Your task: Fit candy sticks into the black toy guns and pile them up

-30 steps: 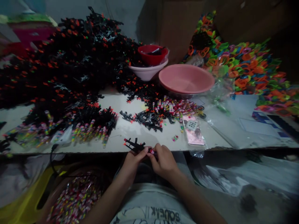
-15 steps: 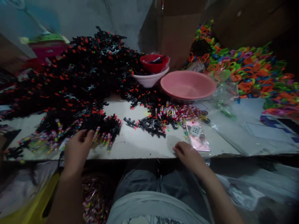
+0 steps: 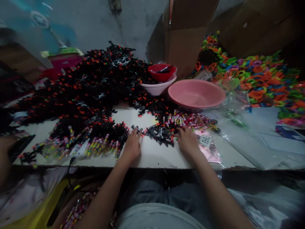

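Where the white table (image 3: 152,159) runs across the view, a great heap of black toy rifles (image 3: 95,82) with orange tips covers its far left, and a pink basin (image 3: 197,92) stands on the far right of centre. Nearer, a row of toy rifles fitted with candy tubes (image 3: 97,144) lies front to back, orange tips away from the person. Between the two hands is a loose cluster of toy rifles (image 3: 160,133), many slanting down to the right. The right hand (image 3: 188,141), fingers loosely bent, reaches its right edge; whether it grips anything cannot be told. The left hand (image 3: 133,147), partly open, has its fingertips at one small toy rifle (image 3: 134,128), hold unclear. That piece's long axis runs roughly left to right; its muzzle end is unclear. It should be light, stiff and smooth, thin parts perhaps snapping, so mid-body seems the safest grip.
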The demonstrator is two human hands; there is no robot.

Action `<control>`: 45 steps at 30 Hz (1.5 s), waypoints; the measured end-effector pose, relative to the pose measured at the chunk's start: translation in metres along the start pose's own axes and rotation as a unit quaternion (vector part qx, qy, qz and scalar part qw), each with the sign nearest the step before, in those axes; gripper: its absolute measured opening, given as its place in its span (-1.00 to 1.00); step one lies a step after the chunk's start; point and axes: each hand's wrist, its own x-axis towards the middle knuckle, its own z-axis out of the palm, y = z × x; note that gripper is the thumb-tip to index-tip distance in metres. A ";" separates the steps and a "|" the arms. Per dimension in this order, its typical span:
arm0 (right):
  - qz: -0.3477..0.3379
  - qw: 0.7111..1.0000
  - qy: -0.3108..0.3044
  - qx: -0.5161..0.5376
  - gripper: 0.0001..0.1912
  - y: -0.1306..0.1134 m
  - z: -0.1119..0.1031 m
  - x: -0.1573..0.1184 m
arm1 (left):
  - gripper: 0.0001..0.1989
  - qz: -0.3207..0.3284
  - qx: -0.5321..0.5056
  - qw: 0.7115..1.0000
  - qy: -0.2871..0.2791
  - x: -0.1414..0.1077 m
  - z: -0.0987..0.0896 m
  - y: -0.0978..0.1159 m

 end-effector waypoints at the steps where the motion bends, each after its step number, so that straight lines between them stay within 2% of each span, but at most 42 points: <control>1: 0.009 1.000 0.010 -0.004 -0.60 0.000 0.001 0.005 | -0.43 -0.008 -0.010 1.000 -0.005 0.006 0.007 0.004; 3: 0.023 0.999 0.030 -0.009 -0.57 0.000 0.004 0.015 | -0.44 -0.022 -0.026 0.999 -0.008 0.014 0.013 0.008; 7: 0.031 0.999 0.030 -0.022 -0.47 0.004 0.005 0.032 | -0.46 -0.001 -0.033 0.999 -0.018 0.013 0.008 0.013; 12: 0.005 0.999 -0.001 -0.044 -0.53 0.007 -0.001 0.046 | -0.43 0.045 -0.064 0.995 -0.058 -0.011 -0.001 0.021; 17: -0.020 0.997 -0.018 -0.077 -0.62 0.010 -0.005 0.038 | -0.51 0.087 -0.116 0.985 -0.091 -0.039 -0.007 0.029; 22: -0.040 0.996 -0.054 -0.061 -0.66 0.014 -0.004 0.027 | -0.42 0.044 -0.060 0.989 -0.131 -0.067 -0.011 0.042; 24: -0.038 0.996 -0.051 -0.058 -0.64 0.014 -0.002 0.026 | -0.40 0.027 -0.054 0.987 -0.149 -0.077 -0.013 0.045; 27: -0.005 0.998 0.004 -0.058 -0.58 0.012 0.000 0.026 | -0.47 -0.009 -0.120 0.981 -0.150 -0.088 -0.018 0.047; 29: 0.009 0.998 0.030 -0.056 -0.59 0.009 0.002 0.027 | -0.57 -0.044 -0.211 0.969 -0.120 -0.091 -0.022 0.048; 31: 0.007 0.998 0.018 -0.052 -0.62 0.007 0.003 0.026 | -0.69 -0.099 -0.324 0.937 -0.082 -0.090 -0.025 0.051; 32: 0.003 0.999 0.003 -0.046 -0.64 0.005 0.003 0.026 | -0.74 -0.138 -0.388 0.909 -0.067 -0.088 -0.026 0.053; 35: -0.005 0.999 -0.037 -0.018 -0.67 0.001 0.002 0.024 | -0.70 -0.258 -0.564 0.782 -0.064 -0.080 -0.027 0.059; 37: -0.007 0.999 -0.045 -0.006 -0.69 0.000 0.000 0.023 | -0.65 -0.302 -0.634 0.708 -0.065 -0.075 -0.028 0.064; 40: -0.008 0.999 -0.031 0.020 -0.72 0.000 -0.004 0.017 | -0.60 -0.336 -0.676 0.655 -0.029 -0.069 -0.028 0.072; 42: -0.018 0.994 0.016 0.106 -0.72 -0.001 -0.007 0.006 | -0.58 -0.352 -0.696 0.626 -0.011 -0.066 -0.028 0.078; 45: -0.036 0.948 0.074 0.307 -0.76 -0.011 -0.016 -0.022 | -0.58 -0.358 -0.718 0.597 0.007 -0.063 -0.029 0.086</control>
